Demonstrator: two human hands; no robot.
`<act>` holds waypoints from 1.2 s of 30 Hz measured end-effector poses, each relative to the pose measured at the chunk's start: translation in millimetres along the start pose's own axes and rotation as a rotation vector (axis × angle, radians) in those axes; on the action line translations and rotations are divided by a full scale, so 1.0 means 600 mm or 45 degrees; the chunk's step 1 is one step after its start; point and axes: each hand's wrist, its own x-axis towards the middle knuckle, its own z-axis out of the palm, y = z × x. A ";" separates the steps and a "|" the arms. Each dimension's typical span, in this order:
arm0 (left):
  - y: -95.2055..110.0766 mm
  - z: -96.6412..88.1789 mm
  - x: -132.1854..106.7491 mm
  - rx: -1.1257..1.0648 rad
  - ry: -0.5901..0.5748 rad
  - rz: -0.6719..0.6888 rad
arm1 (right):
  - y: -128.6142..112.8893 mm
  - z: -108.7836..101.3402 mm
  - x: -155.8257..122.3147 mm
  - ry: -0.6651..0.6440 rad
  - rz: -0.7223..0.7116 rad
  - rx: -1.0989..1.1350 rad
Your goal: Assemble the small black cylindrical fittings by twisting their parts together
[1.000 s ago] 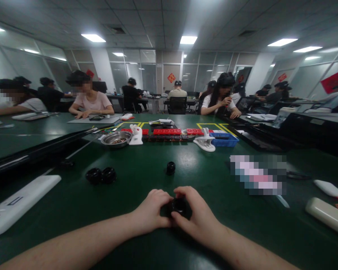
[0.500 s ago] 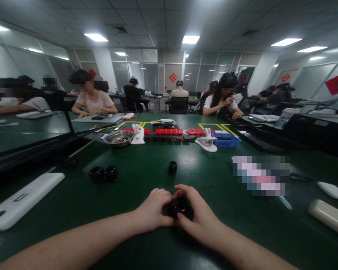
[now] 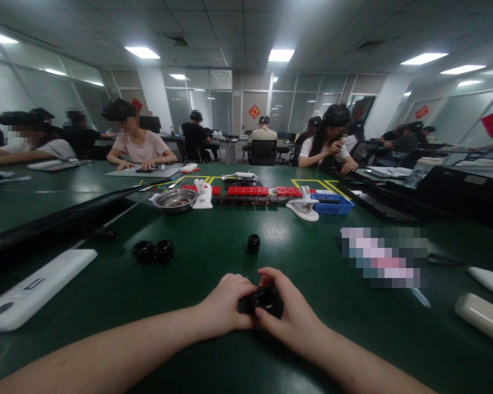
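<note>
Low over the green table, a black ring-shaped part (image 3: 265, 297) with a round hole facing up sits between my two hands. My left hand (image 3: 227, 302) closes on its left side, thumb below and fingers above. On the other side my right hand (image 3: 292, 307) curls round it with thumb and fingers. Part of the piece is hidden by my fingers. A similar small black part (image 3: 253, 243) stands on the table just beyond. Two more black round parts (image 3: 153, 251) lie side by side farther left.
A long white case (image 3: 45, 290) lies at left, beside a long black frame (image 3: 66, 213). Farther back are a metal bowl (image 3: 176, 200), white clamps (image 3: 303, 206), red blocks (image 3: 247, 191) and a blue tray (image 3: 332, 205). A cream object (image 3: 482, 317) lies at right. Co-workers sit beyond.
Both hands keep hold of the black ring-shaped part, nearly unmoved. The view shifts slightly. The upright black piece at the left no longer stands there, and a co-worker's hand across the table has moved.
</note>
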 end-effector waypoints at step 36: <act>-0.002 -0.001 0.000 -0.019 -0.014 0.003 | -0.004 0.002 0.001 0.042 -0.011 -0.133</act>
